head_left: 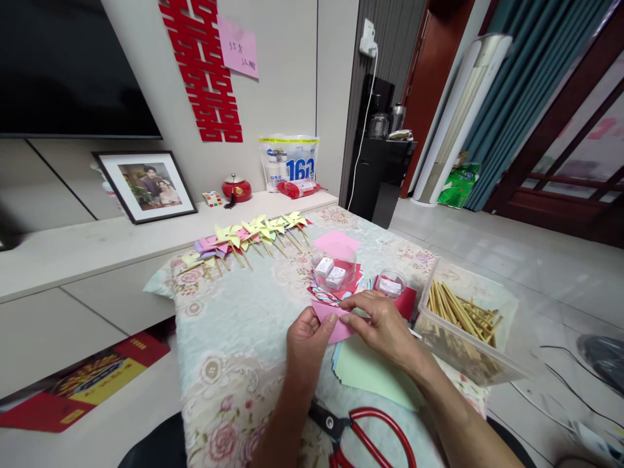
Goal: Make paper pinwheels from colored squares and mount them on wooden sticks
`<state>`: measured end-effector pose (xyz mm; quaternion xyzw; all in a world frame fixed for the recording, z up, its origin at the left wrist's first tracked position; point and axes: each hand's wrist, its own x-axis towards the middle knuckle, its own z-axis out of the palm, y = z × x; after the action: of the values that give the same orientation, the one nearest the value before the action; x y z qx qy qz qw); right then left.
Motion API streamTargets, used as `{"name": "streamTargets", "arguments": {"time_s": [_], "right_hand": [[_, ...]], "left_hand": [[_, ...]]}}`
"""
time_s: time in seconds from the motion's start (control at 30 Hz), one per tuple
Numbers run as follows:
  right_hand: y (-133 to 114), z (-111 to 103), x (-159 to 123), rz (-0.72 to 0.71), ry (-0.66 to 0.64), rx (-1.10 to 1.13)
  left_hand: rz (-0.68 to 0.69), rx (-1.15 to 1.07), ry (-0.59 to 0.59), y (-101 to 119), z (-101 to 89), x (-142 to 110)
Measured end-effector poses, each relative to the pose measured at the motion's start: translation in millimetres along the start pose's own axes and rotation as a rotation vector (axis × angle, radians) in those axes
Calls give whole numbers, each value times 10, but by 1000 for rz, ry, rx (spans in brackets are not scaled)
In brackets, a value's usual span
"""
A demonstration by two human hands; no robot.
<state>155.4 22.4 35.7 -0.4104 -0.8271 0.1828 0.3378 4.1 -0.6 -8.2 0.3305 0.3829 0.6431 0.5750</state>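
A piece of pink paper point(340, 333) is held between my two hands above the tablecloth. My left hand point(312, 335) pinches its left side between thumb and fingers. On its right side, my right hand point(373, 318) grips the paper with fingers bent over the upper edge. Below my right hand lies a stack of pale green paper sheets point(373, 370). Red-handled scissors point(361, 435) rest near the front of the table, partly behind my left forearm. Just beyond my hands stands a clear round container point(336, 260) with small white boxes in it.
A clear plastic bin point(468, 338) of thin sticks point(461, 312) stands at the right. Several paper pinwheels point(253, 231) lie along the far left edge. Red paper point(405, 302) and a small clear tub point(390, 283) are by my right hand. Pink sheets point(337, 242) lie farther back.
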Motion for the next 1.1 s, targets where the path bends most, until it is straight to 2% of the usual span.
{"name": "streamTargets", "arguments": {"time_s": [0.17, 0.33, 0.37, 0.43, 0.5, 0.6, 0.67, 0.87, 1.1], "right_hand": [[23, 19, -4, 104, 3, 57], [125, 51, -8, 275, 90, 337], [139, 55, -6, 303, 92, 404], [148, 60, 1, 354, 72, 517], [130, 60, 10, 386, 36, 577], [69, 56, 18, 397, -33, 590], [32, 55, 16, 388, -67, 578], [26, 40, -1, 353, -146, 536], [42, -10, 0, 295, -178, 465]], "left_hand": [[32, 76, 18, -3, -7, -2], [155, 191, 266, -12, -71, 35], [150, 185, 283, -16, -78, 41], [94, 141, 228, -26, -77, 44], [19, 85, 109, -37, -60, 33], [-45, 9, -29, -50, -34, 5], [-56, -32, -70, -54, -30, -9], [-111, -128, -11, 9, -22, -33], [-168, -187, 43, 73, -2, -32]]}}
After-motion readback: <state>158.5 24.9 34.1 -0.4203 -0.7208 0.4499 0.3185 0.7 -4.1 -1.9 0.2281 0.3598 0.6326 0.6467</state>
